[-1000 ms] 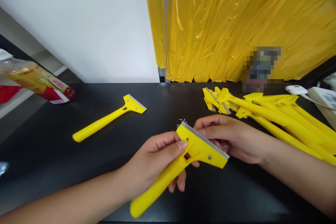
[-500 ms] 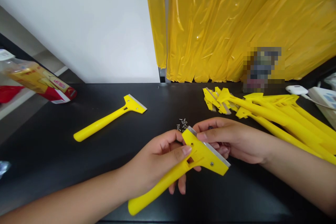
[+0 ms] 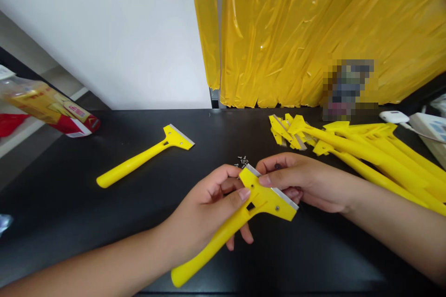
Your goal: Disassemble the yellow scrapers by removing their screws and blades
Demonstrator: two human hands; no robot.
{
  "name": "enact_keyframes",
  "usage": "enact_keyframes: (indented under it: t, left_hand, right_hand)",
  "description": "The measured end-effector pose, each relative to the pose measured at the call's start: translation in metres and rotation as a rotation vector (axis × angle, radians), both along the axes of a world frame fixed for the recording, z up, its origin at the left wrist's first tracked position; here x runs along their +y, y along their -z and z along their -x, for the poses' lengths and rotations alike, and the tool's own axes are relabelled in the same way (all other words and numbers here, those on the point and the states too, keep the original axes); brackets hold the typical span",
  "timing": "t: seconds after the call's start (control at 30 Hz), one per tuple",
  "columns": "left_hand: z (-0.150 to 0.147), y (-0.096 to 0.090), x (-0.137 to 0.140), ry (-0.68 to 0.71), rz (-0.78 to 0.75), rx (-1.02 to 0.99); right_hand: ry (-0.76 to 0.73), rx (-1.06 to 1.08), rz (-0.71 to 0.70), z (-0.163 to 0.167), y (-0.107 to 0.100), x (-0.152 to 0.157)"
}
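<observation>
A yellow scraper (image 3: 226,234) with a metal blade along its head is held in both hands, its handle slanting down to the left. My left hand (image 3: 212,206) is closed around its neck, thumb on top near a dark screw hole. At the other end of the head, the second hole shows a metal screw (image 3: 277,208). My right hand (image 3: 296,178) pinches the blade edge, thumb on the face and other fingers behind. A small dark round thing (image 3: 278,166) shows by its bent index finger; I cannot make out what it is. Several small screws (image 3: 243,159) lie just behind the head.
Another yellow scraper (image 3: 139,160) lies on the black table (image 3: 69,222) to the left. At the right are a pile of yellow handles (image 3: 365,148) and several yellow head plates (image 3: 280,130). A bottle (image 3: 59,106) is at far left, a white earbud case (image 3: 393,117) at far right.
The held scraper has shifted slightly up and left, its head turning a little. Both hands keep hold of it and move slightly with it.
</observation>
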State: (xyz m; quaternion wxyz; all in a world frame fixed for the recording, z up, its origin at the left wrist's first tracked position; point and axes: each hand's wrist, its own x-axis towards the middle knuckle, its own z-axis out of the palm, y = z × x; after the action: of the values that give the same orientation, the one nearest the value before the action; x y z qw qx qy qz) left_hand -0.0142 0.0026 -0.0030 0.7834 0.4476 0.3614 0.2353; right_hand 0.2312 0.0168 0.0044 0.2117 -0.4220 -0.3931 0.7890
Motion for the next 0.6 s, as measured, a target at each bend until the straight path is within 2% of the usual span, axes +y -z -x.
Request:
enact_keyframes:
  t: [0.2,0.43,0.53,0.6]
  left_hand:
    - [-0.0003,0.001,0.0023,-0.041,-0.003,0.0]
    - [-0.0001,-0.0034,0.0,-0.056,0.167,-0.002]
    - [0.0008,-0.0068,0.0023,-0.098,0.173,0.005]
    - [0.0023,-0.008,0.0076,-0.157,0.16,0.008]
  right_hand:
    - [0.022,-0.022,-0.021,0.0018,0.0003,0.0001]
    - [0.112,-0.066,-0.08,0.009,-0.0027,-0.0021]
    - [0.205,-0.041,-0.115,0.0072,-0.0028,-0.001]
    - [0.334,-0.002,-0.166,0.003,-0.0017,0.003]
